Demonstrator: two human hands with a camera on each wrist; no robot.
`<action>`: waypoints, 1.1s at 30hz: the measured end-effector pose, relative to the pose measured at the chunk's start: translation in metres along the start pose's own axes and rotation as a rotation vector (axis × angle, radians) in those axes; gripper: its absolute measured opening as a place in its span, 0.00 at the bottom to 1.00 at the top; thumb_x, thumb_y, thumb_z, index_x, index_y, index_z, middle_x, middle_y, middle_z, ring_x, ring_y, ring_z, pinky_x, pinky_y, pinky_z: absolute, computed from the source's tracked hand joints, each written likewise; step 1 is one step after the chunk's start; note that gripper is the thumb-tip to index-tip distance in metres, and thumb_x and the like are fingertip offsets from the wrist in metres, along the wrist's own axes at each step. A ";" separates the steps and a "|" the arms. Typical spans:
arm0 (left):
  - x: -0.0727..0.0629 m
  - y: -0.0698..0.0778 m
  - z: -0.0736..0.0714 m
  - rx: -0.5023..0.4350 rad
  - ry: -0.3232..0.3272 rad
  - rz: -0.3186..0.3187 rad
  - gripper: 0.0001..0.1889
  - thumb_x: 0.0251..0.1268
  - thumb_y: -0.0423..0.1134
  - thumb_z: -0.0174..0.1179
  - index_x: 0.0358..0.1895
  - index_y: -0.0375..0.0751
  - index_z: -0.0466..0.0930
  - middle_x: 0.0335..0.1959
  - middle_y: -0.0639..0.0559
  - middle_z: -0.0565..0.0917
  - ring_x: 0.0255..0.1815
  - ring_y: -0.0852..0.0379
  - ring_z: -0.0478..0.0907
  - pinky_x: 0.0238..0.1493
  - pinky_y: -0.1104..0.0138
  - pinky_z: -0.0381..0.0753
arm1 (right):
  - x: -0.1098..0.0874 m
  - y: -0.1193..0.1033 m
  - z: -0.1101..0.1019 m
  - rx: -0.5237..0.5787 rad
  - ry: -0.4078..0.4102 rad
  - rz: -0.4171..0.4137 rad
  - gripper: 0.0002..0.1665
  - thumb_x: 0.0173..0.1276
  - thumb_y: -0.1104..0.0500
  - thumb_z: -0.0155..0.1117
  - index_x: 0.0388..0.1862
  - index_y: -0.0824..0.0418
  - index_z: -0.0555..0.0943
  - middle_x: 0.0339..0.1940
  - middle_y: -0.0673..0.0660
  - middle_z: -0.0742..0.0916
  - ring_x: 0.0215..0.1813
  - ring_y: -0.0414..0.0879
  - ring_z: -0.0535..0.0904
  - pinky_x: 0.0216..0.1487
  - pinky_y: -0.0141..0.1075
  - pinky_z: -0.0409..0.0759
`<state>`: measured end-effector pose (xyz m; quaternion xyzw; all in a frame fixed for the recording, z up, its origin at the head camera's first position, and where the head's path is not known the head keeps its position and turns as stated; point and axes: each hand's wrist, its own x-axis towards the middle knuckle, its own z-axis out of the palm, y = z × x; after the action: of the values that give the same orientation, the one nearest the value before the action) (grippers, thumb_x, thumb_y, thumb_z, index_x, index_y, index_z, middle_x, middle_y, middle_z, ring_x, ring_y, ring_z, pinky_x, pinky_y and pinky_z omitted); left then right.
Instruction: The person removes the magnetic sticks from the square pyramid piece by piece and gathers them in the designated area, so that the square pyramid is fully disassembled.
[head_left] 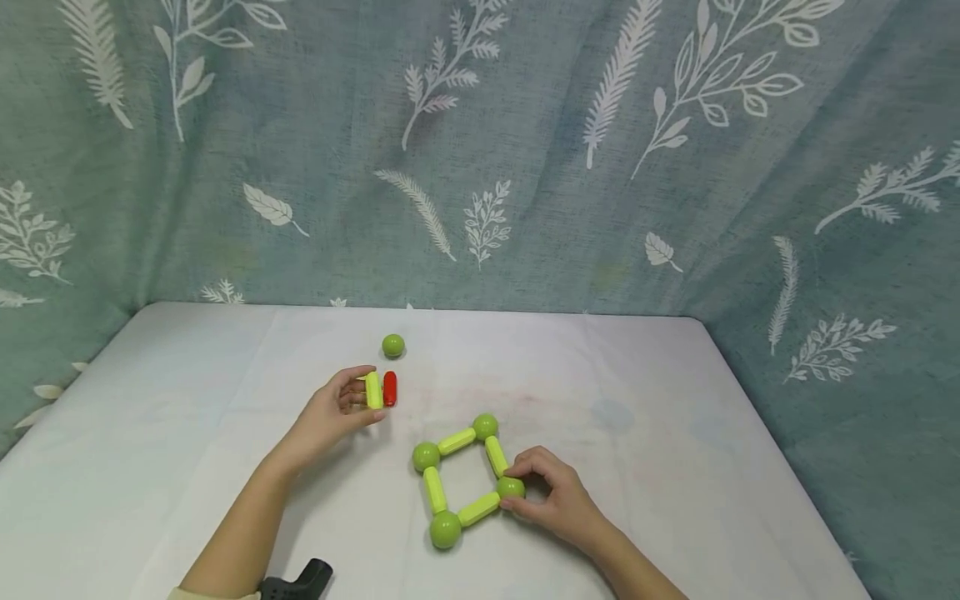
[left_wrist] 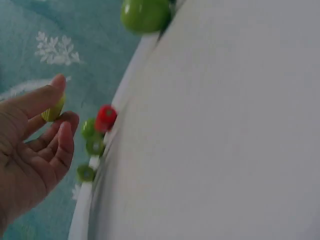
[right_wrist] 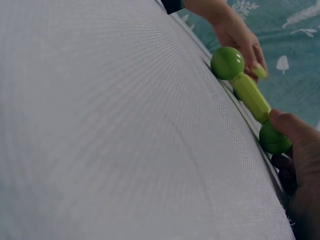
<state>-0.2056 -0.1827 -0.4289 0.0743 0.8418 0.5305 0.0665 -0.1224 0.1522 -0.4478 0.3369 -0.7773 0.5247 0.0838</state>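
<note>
My left hand (head_left: 330,412) pinches a short yellow-green rod (head_left: 373,391) between thumb and fingers, also seen as a yellow rod (left_wrist: 53,110) in the left wrist view. Just right of it lies a red rod (head_left: 390,389). Four-sided and slightly skewed, a frame of yellow-green rods (head_left: 457,442) joined by green balls at its corners lies on the table. At its right corner, a green ball (head_left: 512,487) is between the thumb and fingers of my right hand (head_left: 558,498). The right wrist view shows that ball (right_wrist: 275,139) with one rod (right_wrist: 251,97) leading to another ball (right_wrist: 227,63).
A loose green ball (head_left: 393,346) sits behind the red rod. White cloth covers the table (head_left: 645,400), whose far edge meets a leaf-patterned blue-green curtain (head_left: 337,167). A black device (head_left: 300,581) is at the left wrist, near the bottom edge.
</note>
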 end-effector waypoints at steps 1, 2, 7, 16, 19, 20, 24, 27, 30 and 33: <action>0.000 -0.003 -0.007 0.042 -0.005 0.009 0.38 0.56 0.39 0.68 0.69 0.39 0.59 0.54 0.40 0.72 0.53 0.47 0.73 0.42 0.68 0.78 | 0.000 0.000 0.001 0.002 -0.001 -0.002 0.17 0.47 0.73 0.73 0.37 0.69 0.78 0.36 0.64 0.82 0.40 0.54 0.78 0.44 0.39 0.80; -0.001 -0.005 -0.013 0.086 -0.005 0.019 0.38 0.56 0.40 0.68 0.69 0.39 0.60 0.54 0.40 0.73 0.54 0.46 0.72 0.43 0.67 0.77 | 0.001 0.000 0.001 0.001 -0.001 -0.004 0.17 0.47 0.73 0.74 0.37 0.69 0.78 0.36 0.64 0.82 0.40 0.54 0.78 0.44 0.39 0.80; 0.000 -0.015 -0.038 0.220 -0.010 0.056 0.37 0.57 0.42 0.68 0.69 0.39 0.61 0.51 0.42 0.73 0.54 0.45 0.71 0.46 0.58 0.74 | 0.000 0.001 0.000 -0.012 0.007 -0.026 0.18 0.46 0.74 0.74 0.37 0.68 0.78 0.36 0.63 0.82 0.39 0.52 0.78 0.44 0.35 0.79; 0.013 -0.042 -0.074 0.330 -0.092 0.021 0.38 0.55 0.40 0.68 0.68 0.32 0.61 0.48 0.39 0.74 0.49 0.46 0.71 0.45 0.62 0.73 | 0.001 0.001 0.001 0.002 0.006 -0.030 0.18 0.47 0.74 0.73 0.37 0.68 0.78 0.36 0.63 0.81 0.39 0.51 0.78 0.43 0.37 0.80; 0.018 -0.046 -0.081 0.344 -0.138 -0.007 0.38 0.55 0.39 0.68 0.67 0.31 0.61 0.44 0.42 0.73 0.42 0.52 0.68 0.38 0.67 0.71 | 0.001 0.001 0.001 0.005 0.004 -0.022 0.17 0.47 0.74 0.73 0.37 0.68 0.78 0.36 0.62 0.81 0.39 0.51 0.78 0.43 0.39 0.80; 0.019 -0.046 -0.083 0.340 -0.152 -0.011 0.38 0.55 0.39 0.68 0.67 0.31 0.61 0.42 0.43 0.72 0.39 0.54 0.67 0.35 0.68 0.69 | 0.001 0.001 0.001 0.007 0.005 -0.018 0.17 0.48 0.73 0.73 0.37 0.68 0.78 0.36 0.62 0.81 0.39 0.51 0.78 0.43 0.38 0.80; 0.023 -0.046 -0.085 0.321 -0.196 -0.005 0.38 0.55 0.40 0.68 0.67 0.30 0.61 0.37 0.46 0.68 0.34 0.56 0.62 0.30 0.68 0.65 | 0.000 0.003 0.001 0.007 0.006 -0.033 0.17 0.48 0.74 0.73 0.37 0.68 0.78 0.36 0.62 0.81 0.39 0.50 0.78 0.43 0.38 0.80; 0.025 -0.046 -0.083 0.324 -0.208 -0.002 0.39 0.56 0.42 0.68 0.67 0.30 0.61 0.35 0.47 0.68 0.33 0.57 0.62 0.29 0.68 0.64 | 0.000 0.003 0.001 0.012 0.005 -0.034 0.17 0.48 0.73 0.73 0.38 0.68 0.78 0.36 0.62 0.81 0.39 0.49 0.78 0.43 0.38 0.80; 0.026 -0.046 -0.082 0.322 -0.195 -0.008 0.41 0.54 0.43 0.69 0.69 0.31 0.59 0.35 0.47 0.68 0.32 0.57 0.62 0.29 0.68 0.64 | 0.000 0.004 0.002 0.010 0.004 -0.028 0.17 0.49 0.73 0.73 0.38 0.68 0.78 0.36 0.62 0.81 0.39 0.49 0.78 0.43 0.38 0.80; 0.023 -0.047 -0.082 0.300 -0.163 -0.005 0.44 0.52 0.43 0.70 0.70 0.31 0.57 0.36 0.46 0.68 0.31 0.57 0.62 0.29 0.68 0.65 | 0.000 0.005 0.002 0.012 0.002 -0.024 0.17 0.48 0.73 0.73 0.38 0.68 0.78 0.36 0.62 0.81 0.39 0.50 0.78 0.43 0.38 0.80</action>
<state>-0.2465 -0.2710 -0.4368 0.1238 0.9035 0.3911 0.1240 -0.1252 0.1517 -0.4527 0.3463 -0.7699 0.5286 0.0888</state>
